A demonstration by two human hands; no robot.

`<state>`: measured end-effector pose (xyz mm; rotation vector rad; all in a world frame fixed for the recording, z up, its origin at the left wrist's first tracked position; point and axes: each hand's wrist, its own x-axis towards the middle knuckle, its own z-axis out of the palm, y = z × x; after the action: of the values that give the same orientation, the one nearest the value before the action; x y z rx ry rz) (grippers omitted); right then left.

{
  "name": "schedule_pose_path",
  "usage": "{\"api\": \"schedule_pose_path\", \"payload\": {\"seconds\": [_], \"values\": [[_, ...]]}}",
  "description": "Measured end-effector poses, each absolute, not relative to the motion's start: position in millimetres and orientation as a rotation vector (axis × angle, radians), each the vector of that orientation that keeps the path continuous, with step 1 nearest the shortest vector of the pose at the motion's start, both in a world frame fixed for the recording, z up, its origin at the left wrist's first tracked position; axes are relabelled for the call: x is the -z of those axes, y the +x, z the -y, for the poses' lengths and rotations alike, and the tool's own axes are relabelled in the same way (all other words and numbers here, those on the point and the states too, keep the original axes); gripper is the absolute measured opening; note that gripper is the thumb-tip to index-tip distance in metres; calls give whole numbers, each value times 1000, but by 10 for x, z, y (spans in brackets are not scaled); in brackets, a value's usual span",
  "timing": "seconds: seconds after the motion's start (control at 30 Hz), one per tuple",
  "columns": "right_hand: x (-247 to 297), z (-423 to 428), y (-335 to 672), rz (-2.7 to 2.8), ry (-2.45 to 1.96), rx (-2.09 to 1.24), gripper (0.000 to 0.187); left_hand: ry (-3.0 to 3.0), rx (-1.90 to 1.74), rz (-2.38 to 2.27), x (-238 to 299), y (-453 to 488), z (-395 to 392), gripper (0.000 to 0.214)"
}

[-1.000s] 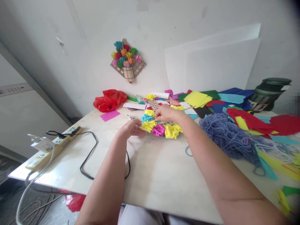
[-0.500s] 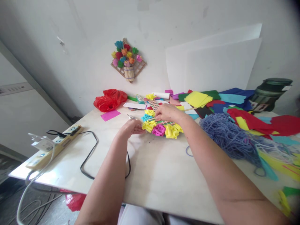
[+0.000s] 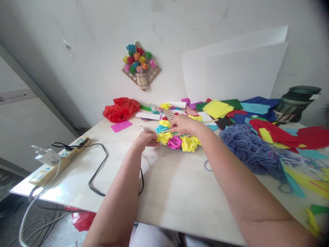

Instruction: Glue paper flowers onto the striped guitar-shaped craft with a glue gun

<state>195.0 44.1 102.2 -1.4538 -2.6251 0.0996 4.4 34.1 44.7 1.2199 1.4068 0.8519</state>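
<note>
A craft ringed with crumpled paper flowers lies on the table, with a magenta flower (image 3: pixel 174 142), yellow flowers (image 3: pixel 189 144) and a blue flower (image 3: pixel 161 129). My left hand (image 3: pixel 148 138) is closed at its left edge, thumb and fingers around the rim beside a yellow flower. Over the middle of the craft, my right hand (image 3: pixel 181 124) pinches a thin wooden stick (image 3: pixel 211 121). The stick's tip points left near the blue flower; its other end sticks out to the right behind my wrist. A woven checked strip (image 3: pixel 168 115) lies just behind the craft. My right hand hides the craft's centre.
Blue-purple yarn (image 3: pixel 244 151) is heaped at the right, near coloured paper sheets (image 3: pixel 218 108) and a dark green jar (image 3: pixel 295 104). A red plastic bag (image 3: pixel 121 109) sits at the back left. A power strip (image 3: pixel 60 161) and black cable (image 3: pixel 96 188) lie at the left.
The fingers of my left hand have curled in more at the craft's edge. My right hand has barely moved and still has the stick.
</note>
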Motion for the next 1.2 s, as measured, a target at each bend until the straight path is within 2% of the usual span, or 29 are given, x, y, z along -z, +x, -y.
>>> {"api": "schedule_pose_path", "payload": {"seconds": [0.27, 0.57, 1.2], "values": [[-1104, -362, 1947, 2610, -1448, -5, 17, 1260, -1061, -1561, -500, 36, -364, 18], [-1098, -367, 2014, 2587, -1448, 99, 18, 824, -1018, -1346, -308, 100, -478, 15], [-1090, -413, 2095, 2606, -1630, 114, 14, 654, -984, -1120, -306, 145, -481, 20]]}}
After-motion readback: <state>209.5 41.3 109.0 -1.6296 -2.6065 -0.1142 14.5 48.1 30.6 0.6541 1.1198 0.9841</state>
